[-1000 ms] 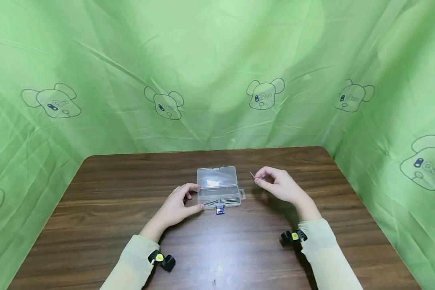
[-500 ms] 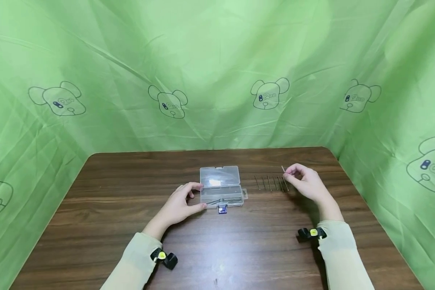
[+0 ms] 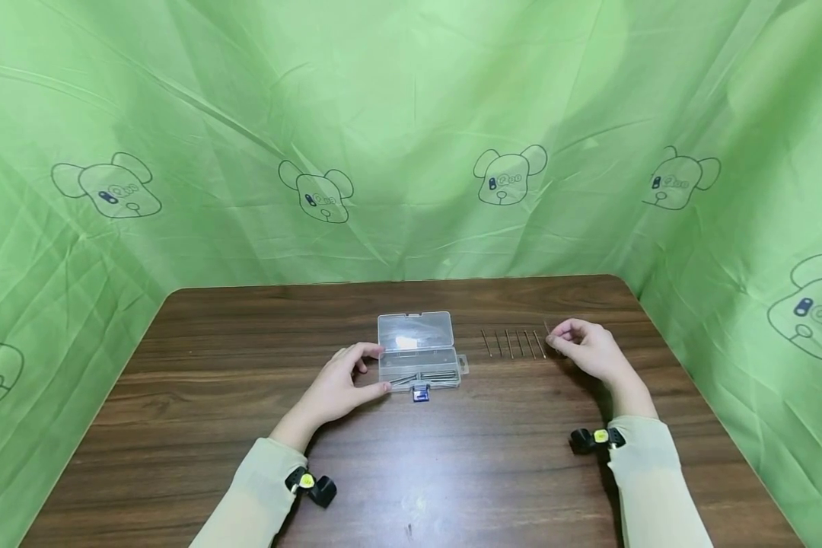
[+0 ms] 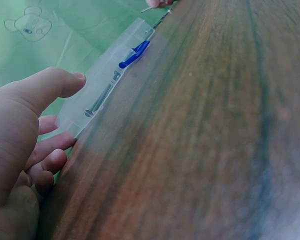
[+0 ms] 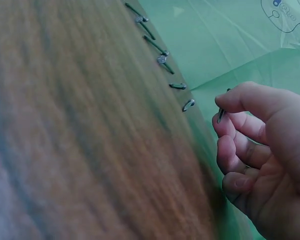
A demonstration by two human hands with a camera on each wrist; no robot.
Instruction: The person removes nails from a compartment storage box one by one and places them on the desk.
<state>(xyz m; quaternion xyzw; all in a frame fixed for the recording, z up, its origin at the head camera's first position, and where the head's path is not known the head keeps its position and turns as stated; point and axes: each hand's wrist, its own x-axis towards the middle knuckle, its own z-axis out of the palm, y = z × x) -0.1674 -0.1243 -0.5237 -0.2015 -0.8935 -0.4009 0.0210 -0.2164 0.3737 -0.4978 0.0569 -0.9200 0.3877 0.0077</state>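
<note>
A clear plastic box (image 3: 418, 365) stands with its lid raised, and several metal nails (image 3: 438, 377) lie in its front part. My left hand (image 3: 339, 383) holds the box at its left end, the thumb at the front corner and the index finger farther back. To the right of the box, several nails (image 3: 510, 345) lie side by side in a row on the table. At the row's right end my right hand (image 3: 589, 350) pinches one nail (image 5: 220, 116) between thumb and fingertips. Most of that nail is hidden by the fingers.
The brown wooden table (image 3: 411, 472) is bounded by a green cloth (image 3: 411, 137) at the back and sides. A blue latch (image 3: 421, 393) hangs at the box's front. A clear hanging tab (image 3: 463, 364) juts from its right side.
My right hand has moved right with the nail, from beside the box to the row's far end, then lowered slightly. The row of nails has come into sight. My left hand stays at the box.
</note>
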